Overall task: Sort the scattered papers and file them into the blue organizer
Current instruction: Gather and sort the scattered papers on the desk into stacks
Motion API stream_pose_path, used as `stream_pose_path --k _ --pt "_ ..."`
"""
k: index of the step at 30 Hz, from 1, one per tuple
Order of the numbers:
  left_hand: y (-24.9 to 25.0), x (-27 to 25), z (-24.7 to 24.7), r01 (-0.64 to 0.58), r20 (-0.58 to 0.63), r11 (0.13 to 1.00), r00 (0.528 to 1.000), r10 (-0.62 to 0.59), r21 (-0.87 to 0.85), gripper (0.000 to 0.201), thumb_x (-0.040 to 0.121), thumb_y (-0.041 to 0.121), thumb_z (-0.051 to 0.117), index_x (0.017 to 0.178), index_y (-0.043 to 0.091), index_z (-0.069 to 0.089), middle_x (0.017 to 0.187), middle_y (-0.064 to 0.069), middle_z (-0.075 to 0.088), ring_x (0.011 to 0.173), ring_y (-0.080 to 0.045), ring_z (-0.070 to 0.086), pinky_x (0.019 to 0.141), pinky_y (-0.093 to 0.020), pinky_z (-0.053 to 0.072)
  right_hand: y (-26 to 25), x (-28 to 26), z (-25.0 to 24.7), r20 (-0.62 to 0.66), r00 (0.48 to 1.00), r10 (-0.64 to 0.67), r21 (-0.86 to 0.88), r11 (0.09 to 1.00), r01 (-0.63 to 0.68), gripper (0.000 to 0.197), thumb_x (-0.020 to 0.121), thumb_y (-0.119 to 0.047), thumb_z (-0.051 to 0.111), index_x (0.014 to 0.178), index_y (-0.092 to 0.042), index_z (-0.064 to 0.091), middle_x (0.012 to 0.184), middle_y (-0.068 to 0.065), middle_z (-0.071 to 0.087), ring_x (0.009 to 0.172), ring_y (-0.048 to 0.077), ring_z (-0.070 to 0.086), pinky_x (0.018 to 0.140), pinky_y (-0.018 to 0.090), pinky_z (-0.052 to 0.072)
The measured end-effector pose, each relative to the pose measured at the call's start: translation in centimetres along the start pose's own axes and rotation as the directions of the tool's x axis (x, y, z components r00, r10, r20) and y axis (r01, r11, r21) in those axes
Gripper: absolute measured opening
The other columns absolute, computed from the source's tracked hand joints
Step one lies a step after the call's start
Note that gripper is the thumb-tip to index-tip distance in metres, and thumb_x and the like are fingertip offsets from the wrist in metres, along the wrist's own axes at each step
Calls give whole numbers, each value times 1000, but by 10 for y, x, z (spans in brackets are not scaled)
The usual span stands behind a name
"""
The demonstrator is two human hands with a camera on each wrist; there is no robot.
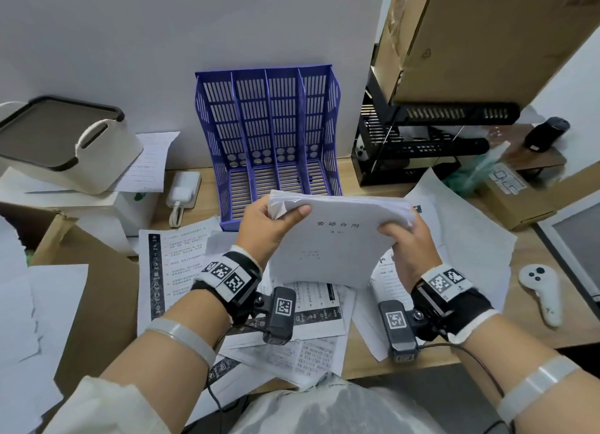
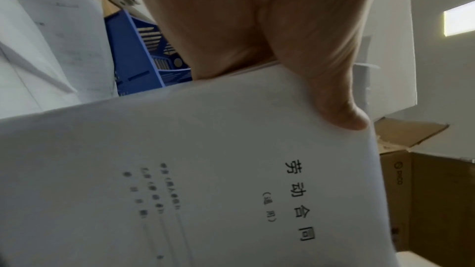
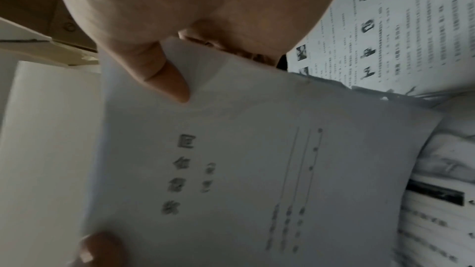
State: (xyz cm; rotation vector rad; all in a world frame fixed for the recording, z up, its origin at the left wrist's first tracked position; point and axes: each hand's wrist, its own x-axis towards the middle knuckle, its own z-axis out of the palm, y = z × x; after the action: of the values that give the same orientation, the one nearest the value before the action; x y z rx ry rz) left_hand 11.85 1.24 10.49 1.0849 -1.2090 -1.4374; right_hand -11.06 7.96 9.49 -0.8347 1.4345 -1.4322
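Note:
Both hands hold a stack of white papers (image 1: 334, 238) up in front of the blue organizer (image 1: 269, 134), which stands open-fronted against the wall with several slots that look bare. My left hand (image 1: 276, 219) pinches the stack's upper left corner, thumb on the top sheet (image 2: 231, 170). My right hand (image 1: 402, 238) pinches the upper right corner, thumb over the cover page (image 3: 231, 159). The cover carries a printed title. More printed sheets (image 1: 181, 271) lie scattered on the desk under my wrists.
A white bin with a dark rim (image 1: 61, 141) stands at the left, a white charger (image 1: 183, 190) beside the organizer. A black rack (image 1: 422, 141) and cardboard boxes (image 1: 487, 37) fill the right. A white controller (image 1: 542, 294) lies at the right edge.

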Motion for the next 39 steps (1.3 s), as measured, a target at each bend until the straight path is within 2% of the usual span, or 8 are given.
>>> stream_pose_path --k 5,8,11,14,20,23,28,39 --pt "1 -1 6 16 19 994 1000 -14 -106 18 75 23 80 90 14 74 89 -7 74 83 -19 68 76 -31 57 27 6 -10 -4 976 218 -29 976 -218 35 65 -13 67 99 -7 70 106 20 71 108 41 63 96 54 47" --pt "-13 -4 -1 76 129 997 989 -75 -5 30 75 15 83 104 14 73 103 -4 76 96 -18 70 85 -28 56 40 3 -16 -35 973 229 -37 972 -230 35 58 -15 68 92 -8 73 100 18 72 100 37 65 100 59 42" --pt "-39 -10 -10 98 278 969 947 -161 225 41 84 15 79 122 27 69 118 -4 74 112 -21 69 96 -35 55 46 -7 -18 -14 987 161 -182 970 -161 42 63 -16 69 105 -14 71 103 12 72 100 31 65 97 53 48" --pt "-65 -17 -17 131 177 867 954 -243 481 25 83 41 78 106 42 68 109 -8 75 106 -29 69 95 -48 55 50 -11 -17 -8 977 212 -268 941 -206 44 73 -19 70 117 -23 65 107 3 71 102 22 64 98 43 48" --pt "-66 -11 -1 158 -3 855 984 -180 493 11 95 23 67 96 12 71 96 -7 70 91 -19 62 77 -24 42 60 3 -43 88 969 233 -382 906 -183 20 91 -7 58 105 -17 70 113 7 71 110 24 64 104 43 46" --pt "-65 -5 2 188 -68 890 982 -176 416 9 95 19 66 100 13 70 99 -8 70 92 -18 61 80 -28 45 78 7 -88 -48 951 307 -606 747 -272 37 90 -2 57 126 -12 58 127 5 60 120 23 56 98 29 44" --pt "-76 -8 6 297 -166 932 950 -266 207 8 94 13 67 99 16 72 92 4 76 93 -24 70 89 -40 55 101 6 -173 -384 795 470 -660 462 -592 72 84 -15 62 148 -12 31 149 15 42 132 34 46 105 34 38" --pt "-98 -27 72 495 -219 829 867 -448 260 11 90 18 73 99 13 71 94 -9 75 93 -31 72 87 -44 57 124 -12 -157 140 839 526 -862 481 -157 22 88 -16 54 100 -18 71 104 1 72 100 21 64 79 26 48"
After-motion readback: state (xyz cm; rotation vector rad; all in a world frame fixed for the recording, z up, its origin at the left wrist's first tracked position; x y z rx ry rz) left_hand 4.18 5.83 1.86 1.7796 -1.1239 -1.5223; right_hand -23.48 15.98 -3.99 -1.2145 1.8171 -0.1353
